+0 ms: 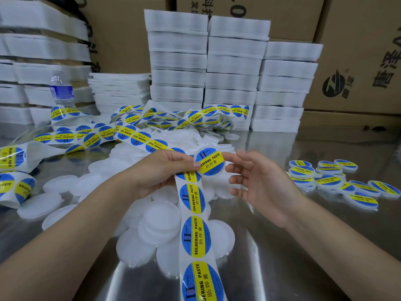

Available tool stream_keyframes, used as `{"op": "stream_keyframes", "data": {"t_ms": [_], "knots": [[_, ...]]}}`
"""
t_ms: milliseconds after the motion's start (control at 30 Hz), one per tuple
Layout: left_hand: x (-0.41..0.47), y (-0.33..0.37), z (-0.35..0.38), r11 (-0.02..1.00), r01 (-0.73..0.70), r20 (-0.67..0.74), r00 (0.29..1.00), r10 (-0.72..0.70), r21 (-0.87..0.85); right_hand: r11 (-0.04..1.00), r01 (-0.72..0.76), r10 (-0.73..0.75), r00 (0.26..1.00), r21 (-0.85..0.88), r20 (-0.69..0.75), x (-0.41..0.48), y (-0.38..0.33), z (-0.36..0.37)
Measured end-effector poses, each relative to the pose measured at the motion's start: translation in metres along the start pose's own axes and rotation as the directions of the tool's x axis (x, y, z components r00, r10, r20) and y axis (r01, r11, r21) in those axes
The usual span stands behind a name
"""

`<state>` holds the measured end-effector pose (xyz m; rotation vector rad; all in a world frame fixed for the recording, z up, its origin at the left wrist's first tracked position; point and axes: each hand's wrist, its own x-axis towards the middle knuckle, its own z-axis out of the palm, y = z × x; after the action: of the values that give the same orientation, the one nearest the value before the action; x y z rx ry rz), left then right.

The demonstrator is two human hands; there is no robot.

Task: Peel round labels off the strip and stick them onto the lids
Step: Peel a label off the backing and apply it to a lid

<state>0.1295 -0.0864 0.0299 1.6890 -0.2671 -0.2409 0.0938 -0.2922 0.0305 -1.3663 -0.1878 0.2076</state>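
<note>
Label seated on a lid, pressing-down step in hand.

Nearest, below the labelled lid (pixel 210 162): strip (pixel 196 235) of round labels trailing over the worktop (pixel 282 257). Left hand (pixel 160 170) clamped on the strip right under that lid, thumb pinning its left edge. Right hand (pixel 260 183) spread, holding nothing, fingertips just beside the lid's right rim. Beneath the lid, a heap of plain lids (pixel 160 224); well right of it, finished lids (pixel 329 177); far behind it, white stacks (pixel 230 68). Probably next: smooth the label flat, drop the lid among the finished ones, then peel a fresh label without creasing.
</note>
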Motion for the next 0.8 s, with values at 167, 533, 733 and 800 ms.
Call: {"op": "stream_keyframes", "data": {"t_ms": [167, 533, 733, 800], "knots": [[-0.0005, 0.0004, 0.0001, 1.0, 0.009, -0.009, 1.0, -0.009, 0.002, 1.0, 0.009, -0.009, 1.0, -0.009, 0.002, -0.0004, 0.0012, 0.0001], [-0.0035, 0.0035, 0.0022, 1.0, -0.003, -0.022, 1.0, 0.003, -0.01, 0.994, 0.072, -0.073, 0.997, -0.085, -0.011, -0.0005, 0.0019, 0.0007], [-0.0036, 0.0055, 0.0055, 1.0, -0.015, -0.055, 0.998, 0.015, -0.006, 0.99, 0.1, -0.106, 0.993, -0.098, -0.06, 0.0009, 0.0029, 0.0004], [-0.0044, 0.0065, 0.0065, 1.0, -0.015, -0.059, 0.998, 0.015, -0.009, 0.99, 0.11, -0.117, 0.99, -0.091, -0.083, 0.0014, 0.0041, -0.0008]]}}
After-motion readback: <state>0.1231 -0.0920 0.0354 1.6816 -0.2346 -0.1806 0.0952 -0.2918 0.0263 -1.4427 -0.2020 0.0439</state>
